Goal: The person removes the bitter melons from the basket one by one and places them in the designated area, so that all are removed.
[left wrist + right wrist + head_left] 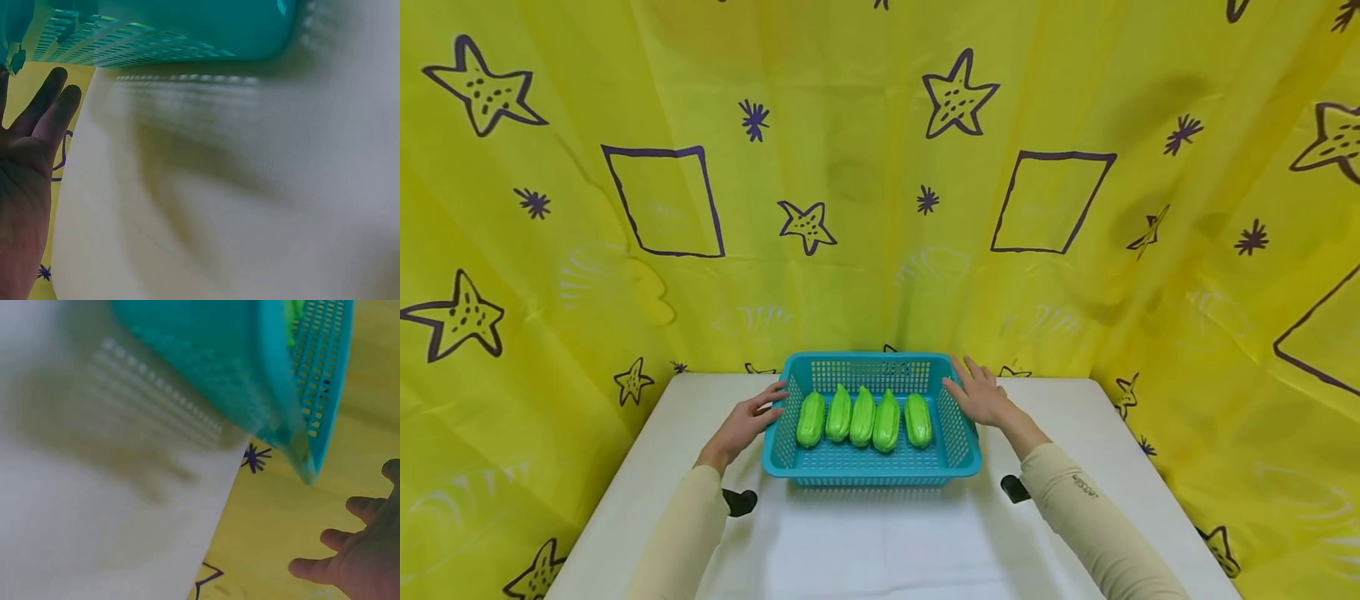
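Seeing a turquoise basket (pixel 872 472) at six o'clock in head view, already containing five green vegetables (pixel 862 417); judging loading probably finished, leaving perhaps only withdrawal. Having left hand (pixel 745 427) relaxed at its nine o'clock, right hand (pixel 983 397) outspread near three; apparently gripping nothing, not confirming any touching.

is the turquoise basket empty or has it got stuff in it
Partly filled, not empty: in the head view, five green vegetable-shaped pieces lie side by side inside the basket, with bare space around them.
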Tool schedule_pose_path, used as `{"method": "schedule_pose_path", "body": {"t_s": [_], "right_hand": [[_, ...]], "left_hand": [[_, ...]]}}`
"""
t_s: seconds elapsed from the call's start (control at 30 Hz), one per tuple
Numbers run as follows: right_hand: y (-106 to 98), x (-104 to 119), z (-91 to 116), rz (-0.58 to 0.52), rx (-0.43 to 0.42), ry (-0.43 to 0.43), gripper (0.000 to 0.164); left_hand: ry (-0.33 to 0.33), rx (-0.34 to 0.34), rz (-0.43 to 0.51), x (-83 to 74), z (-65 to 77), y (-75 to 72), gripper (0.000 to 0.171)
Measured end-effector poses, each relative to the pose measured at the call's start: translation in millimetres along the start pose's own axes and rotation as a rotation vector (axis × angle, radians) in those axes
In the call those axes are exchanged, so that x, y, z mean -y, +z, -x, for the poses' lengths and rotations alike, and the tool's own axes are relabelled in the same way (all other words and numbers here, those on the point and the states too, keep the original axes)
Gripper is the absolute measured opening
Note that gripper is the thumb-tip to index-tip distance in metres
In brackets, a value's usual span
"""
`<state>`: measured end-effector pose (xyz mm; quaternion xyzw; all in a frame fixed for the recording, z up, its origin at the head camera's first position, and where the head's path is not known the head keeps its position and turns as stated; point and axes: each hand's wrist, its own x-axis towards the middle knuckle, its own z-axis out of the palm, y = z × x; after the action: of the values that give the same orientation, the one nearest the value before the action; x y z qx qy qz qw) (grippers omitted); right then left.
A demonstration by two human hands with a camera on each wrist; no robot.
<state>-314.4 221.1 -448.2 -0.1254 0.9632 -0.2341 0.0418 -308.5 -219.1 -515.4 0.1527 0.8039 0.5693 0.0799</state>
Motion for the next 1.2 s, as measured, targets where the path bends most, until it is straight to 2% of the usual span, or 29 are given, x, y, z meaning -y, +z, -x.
{"method": "schedule_pose_path", "body": {"t_s": [0.13, 0.4, 0.53, 0.6, 0.73, 0.9, 1.2], "right_hand": [[-3, 5, -5, -0.21, -0.032, -0.024, 0.067], [-4, 16, -17, -0.588, -0.068, 0.121, 0.066], [3, 17, -24, -0.803, -0.078, 0.187, 0.061], [8, 18, -27, -0.861, -0.077, 0.232, 0.059], [18, 21, -31, -0.836, -0.042, 0.281, 0.058], [23, 29, -35, -0.763, 0.02, 0.263, 0.06], [43, 26, -44, -0.805, 0.016, 0.347, 0.059]], "left_hand": [[-0.023, -0.017, 0.038, 1.8, 0.8, 3.3, 0.05], [-0.055, -0.054, 0.098, 2.7, -0.3, 6.4, 0.055], [-0.066, -0.064, 0.125, 4.3, -2.4, 7.8, 0.056], [-0.072, -0.062, 0.129, 5.2, -2.9, 8.4, 0.057], [-0.079, -0.061, 0.109, 5.9, -2.2, 7.7, 0.059], [-0.091, -0.065, 0.104, 2.8, -2.4, 5.7, 0.056], [-0.072, -0.041, 0.107, 2.7, -0.7, 5.6, 0.058]]}}
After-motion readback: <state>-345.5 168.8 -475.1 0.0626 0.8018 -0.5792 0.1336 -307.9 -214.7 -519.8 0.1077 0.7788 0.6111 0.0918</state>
